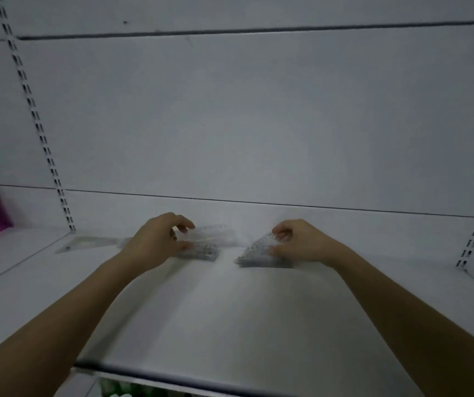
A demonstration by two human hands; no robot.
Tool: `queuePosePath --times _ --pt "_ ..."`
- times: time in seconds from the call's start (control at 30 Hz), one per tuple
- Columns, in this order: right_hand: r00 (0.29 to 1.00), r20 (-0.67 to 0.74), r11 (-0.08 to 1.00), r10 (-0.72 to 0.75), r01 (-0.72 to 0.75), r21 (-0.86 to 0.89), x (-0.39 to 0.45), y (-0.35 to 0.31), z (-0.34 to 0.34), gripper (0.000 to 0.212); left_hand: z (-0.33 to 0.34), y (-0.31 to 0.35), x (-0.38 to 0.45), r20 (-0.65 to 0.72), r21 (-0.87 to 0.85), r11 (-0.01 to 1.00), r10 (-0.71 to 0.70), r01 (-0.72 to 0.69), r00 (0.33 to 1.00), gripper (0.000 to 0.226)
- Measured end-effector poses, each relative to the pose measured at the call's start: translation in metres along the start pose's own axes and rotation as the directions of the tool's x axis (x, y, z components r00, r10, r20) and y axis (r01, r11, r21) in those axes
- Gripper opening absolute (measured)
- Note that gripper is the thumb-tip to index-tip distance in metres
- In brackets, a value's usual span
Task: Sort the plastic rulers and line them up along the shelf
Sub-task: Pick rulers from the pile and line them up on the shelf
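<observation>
Farthest left, well clear of any fingers, a clear set square (86, 243) lies flat on the white shelf (230, 305) near the back panel. Next comes the left hand (155, 242), hovering over a small heap of straight clear rulers (204, 245). Its thumb (185, 246) presses the near edge of the top ruler, while the curled fingers (184, 226) arch above the far edge with a gap under them, so the hand is partly spread and not visibly clamped; blur keeps me from telling more.

Across a bare strip of shelf, the right hand (299, 242) pinches a stack of triangular rulers (261, 253), fingertips on the upper edge and thumb on the lower, the stack's pointed corner jutting out to the left of the fingers.

These pieces look thin, light, stiff and slick. Lying flat, they probably resist being picked straight up, so sliding one to an edge or tipping it by a long side seems easiest. Gripping across the width, near the middle, should keep a stack from fanning out. Hard bending could snap them.
</observation>
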State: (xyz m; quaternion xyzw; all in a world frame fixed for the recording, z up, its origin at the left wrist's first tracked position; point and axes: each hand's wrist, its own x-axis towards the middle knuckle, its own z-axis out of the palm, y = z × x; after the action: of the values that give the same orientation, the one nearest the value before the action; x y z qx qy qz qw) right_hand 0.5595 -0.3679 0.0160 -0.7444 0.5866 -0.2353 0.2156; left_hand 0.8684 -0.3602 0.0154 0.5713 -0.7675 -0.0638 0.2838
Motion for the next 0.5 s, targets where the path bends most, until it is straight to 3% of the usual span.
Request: queuePosePath --times 0.33,0.5 --pt "0.977 0.072 0.974 0.200 -0.191 -0.121 -0.001 -0.019 0.017 0.052 -0.008 -0.057 0.027 0.057 -0.150 0.981 0.128 -0.119 0.990 0.032" --pt "0.969 -0.005 0.961 0.245 -0.244 -0.127 -0.005 -0.030 0.024 0.058 -0.008 -0.068 0.029 0.079 -0.174 0.969 0.192 -0.176 0.978 0.033"
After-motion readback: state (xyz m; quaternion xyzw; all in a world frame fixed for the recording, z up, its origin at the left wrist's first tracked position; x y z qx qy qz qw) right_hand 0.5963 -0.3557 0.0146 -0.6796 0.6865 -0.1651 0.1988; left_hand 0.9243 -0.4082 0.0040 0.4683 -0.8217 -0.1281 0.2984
